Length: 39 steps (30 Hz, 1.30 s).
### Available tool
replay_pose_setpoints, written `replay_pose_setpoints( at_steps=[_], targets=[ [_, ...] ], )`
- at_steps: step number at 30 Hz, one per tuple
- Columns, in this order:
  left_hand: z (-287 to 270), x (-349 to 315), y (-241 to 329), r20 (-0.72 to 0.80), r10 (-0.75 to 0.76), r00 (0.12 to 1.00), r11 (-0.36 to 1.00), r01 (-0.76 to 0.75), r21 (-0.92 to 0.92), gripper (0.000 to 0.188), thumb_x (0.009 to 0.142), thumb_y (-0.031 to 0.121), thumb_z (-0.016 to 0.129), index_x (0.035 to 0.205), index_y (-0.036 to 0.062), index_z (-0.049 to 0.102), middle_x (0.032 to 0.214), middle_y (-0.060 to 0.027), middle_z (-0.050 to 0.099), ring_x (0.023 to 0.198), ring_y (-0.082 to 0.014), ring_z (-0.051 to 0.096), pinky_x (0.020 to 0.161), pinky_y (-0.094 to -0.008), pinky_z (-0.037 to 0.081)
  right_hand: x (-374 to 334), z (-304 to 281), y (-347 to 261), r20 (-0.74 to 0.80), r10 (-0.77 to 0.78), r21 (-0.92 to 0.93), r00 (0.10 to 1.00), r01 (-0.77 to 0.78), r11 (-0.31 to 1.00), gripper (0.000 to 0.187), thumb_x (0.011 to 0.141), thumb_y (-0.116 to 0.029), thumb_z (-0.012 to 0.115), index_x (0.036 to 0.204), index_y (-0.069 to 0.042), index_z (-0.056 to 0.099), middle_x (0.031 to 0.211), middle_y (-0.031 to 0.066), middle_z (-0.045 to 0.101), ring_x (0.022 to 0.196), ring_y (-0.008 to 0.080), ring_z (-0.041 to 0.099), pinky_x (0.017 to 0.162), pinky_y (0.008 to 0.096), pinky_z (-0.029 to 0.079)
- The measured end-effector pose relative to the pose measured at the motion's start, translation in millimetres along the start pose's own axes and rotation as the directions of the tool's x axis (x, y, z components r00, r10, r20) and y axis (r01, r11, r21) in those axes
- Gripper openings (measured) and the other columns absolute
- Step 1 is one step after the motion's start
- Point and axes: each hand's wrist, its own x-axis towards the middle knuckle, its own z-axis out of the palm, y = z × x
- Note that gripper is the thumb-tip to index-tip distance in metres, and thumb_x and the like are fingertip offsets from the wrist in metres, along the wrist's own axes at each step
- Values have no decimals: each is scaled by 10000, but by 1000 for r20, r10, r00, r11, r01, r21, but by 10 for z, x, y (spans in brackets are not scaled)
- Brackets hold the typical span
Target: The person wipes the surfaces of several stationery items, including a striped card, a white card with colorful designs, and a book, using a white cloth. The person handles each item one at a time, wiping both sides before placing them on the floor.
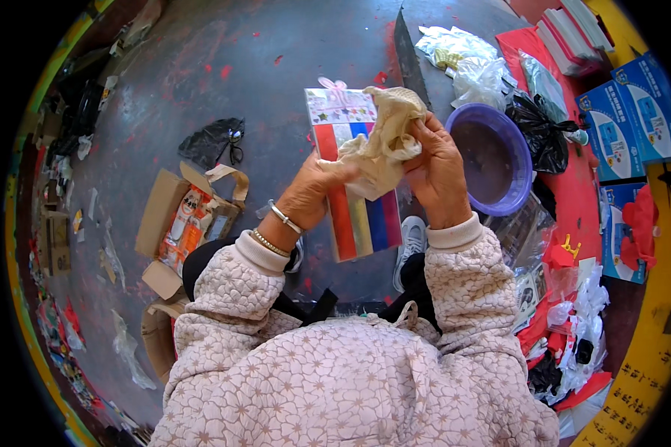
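Observation:
In front of my chest I hold up a flat rectangular packet [345, 218] with red, gold, blue and purple stripes. Its top band is white with small coloured stars and a pink bow-like piece. A crumpled beige cloth [384, 160] lies across its face. My left hand [312, 192] is closed on the packet's left edge, its thumb over the cloth and its other fingers hidden behind. Bunched in the closed fingers of my right hand [436, 175] is the upper right part of the cloth, at the packet's right side.
A purple basin [525, 179] stands to the right, near a black plastic bag [540, 130] and clear plastic bags [473, 71]. Blue printed boxes [619, 130] stack at far right. On the left are an open cardboard box [164, 212] with orange packets and dark plastic [209, 141] on the grey floor.

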Motion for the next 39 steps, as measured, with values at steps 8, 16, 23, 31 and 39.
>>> replay_pose_setpoints(
  at_steps=[8, 16, 23, 31, 39],
  targets=[
    [-50, -15, -63, -202, -1, 979, 994, 24, 110, 385, 800, 39, 615, 1153, 56, 462, 1025, -60, 604, 860, -146, 610, 724, -284, 508, 143, -384, -205, -307, -50, 10, 950, 56, 998, 222, 890, -163, 502, 1068, -29, 495, 1047, 101, 553, 986, 230, 549, 857, 393, 469],
    [16, -28, -279, -105, 442, 891, 792, -333, 511, 386, 782, -12, 616, 1146, 22, 491, 1019, -33, 601, 916, -104, 566, 817, -251, 453, 131, -241, 47, -439, 113, -425, 891, -317, 847, 292, 790, -180, 649, 1006, -20, 534, 984, 61, 577, 979, 184, 532, 822, 352, 449],
    [-124, -42, -236, -335, 155, 929, 988, -153, 34, 312, 818, 83, 577, 1114, 13, 509, 1028, -100, 606, 908, -187, 601, 797, -315, 495, 135, -445, -109, -320, 40, -233, 947, -119, 965, 445, 779, 114, 396, 1217, 39, 411, 1055, 145, 568, 847, 214, 600, 757, 285, 505],
    [-156, 9, -153, -179, -103, 978, 901, 16, -434, 355, 855, 179, 484, 1148, -20, 462, 1073, -162, 576, 991, -275, 567, 907, -403, 440, 96, -477, -208, -47, 173, 153, 984, -164, 975, 530, 701, 74, 345, 1227, 44, 398, 1109, 182, 539, 1000, 282, 549, 899, 407, 449],
    [-243, 47, -328, -299, -159, 941, 948, 61, -313, 267, 916, 165, 424, 1138, 20, 450, 1036, -121, 583, 888, -234, 604, 794, -383, 503, -180, -153, -854, 192, -292, 37, 937, 290, 956, 524, 648, 64, 406, 1171, 60, 444, 1113, 173, 542, 1031, 299, 540, 942, 447, 418]
  ],
)
